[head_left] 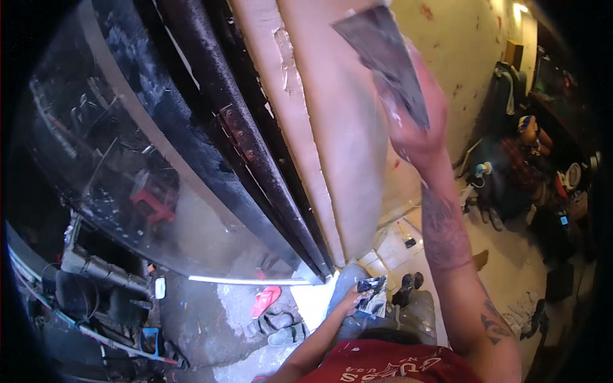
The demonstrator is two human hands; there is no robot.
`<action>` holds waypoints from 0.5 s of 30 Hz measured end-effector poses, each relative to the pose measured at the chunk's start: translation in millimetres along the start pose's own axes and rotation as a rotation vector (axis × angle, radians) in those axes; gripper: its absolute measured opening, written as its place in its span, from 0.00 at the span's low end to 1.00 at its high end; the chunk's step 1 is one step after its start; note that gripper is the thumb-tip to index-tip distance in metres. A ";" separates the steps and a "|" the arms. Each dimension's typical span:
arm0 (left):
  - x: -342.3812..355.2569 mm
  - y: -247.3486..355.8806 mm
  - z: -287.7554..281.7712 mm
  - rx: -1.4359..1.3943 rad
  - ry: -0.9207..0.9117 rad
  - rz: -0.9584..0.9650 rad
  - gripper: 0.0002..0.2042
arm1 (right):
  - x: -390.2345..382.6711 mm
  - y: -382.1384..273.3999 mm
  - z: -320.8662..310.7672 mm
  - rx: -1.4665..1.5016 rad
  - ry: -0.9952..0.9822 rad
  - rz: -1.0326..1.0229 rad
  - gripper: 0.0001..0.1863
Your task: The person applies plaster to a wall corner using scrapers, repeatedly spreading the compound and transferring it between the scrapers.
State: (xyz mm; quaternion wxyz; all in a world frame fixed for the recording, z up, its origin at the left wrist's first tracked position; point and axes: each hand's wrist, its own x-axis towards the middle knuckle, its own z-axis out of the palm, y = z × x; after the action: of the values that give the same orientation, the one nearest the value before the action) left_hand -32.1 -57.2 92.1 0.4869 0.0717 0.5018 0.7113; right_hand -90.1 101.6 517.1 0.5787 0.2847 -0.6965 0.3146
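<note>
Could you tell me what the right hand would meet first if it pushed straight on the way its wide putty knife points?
Most likely the plastered wall strip: the right hand holds the putty knife with its blade on or just off that surface; depth is unclear.

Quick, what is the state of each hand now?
Left hand: closed on a small putty knife, held low.
Right hand: closed on a wide putty knife, raised against the plastered wall.

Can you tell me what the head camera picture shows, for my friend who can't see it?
A person's raised right hand presses a wide putty knife against a pinkish wall strip beside a dark metal door frame. Their left hand, held low, holds a smaller smeared scraper.
</note>
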 end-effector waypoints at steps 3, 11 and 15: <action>5.2 -10.4 -11.2 -0.031 -0.043 0.054 0.16 | 20.1 -6.7 19.3 -0.015 0.049 0.121 0.19; 1.4 5.8 -10.3 -0.143 -0.088 -0.043 0.15 | 50.4 -17.3 51.2 -0.418 0.309 -0.279 0.19; -7.5 16.3 -5.2 -0.182 -0.079 -0.043 0.14 | 46.1 -28.9 43.2 -0.807 0.251 -0.197 0.19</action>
State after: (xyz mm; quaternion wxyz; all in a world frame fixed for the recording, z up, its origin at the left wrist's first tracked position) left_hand -41.5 -66.7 105.2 0.5259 0.0445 0.4167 0.7401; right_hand -103.0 48.4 560.0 0.7512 0.0602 -0.6573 -0.0073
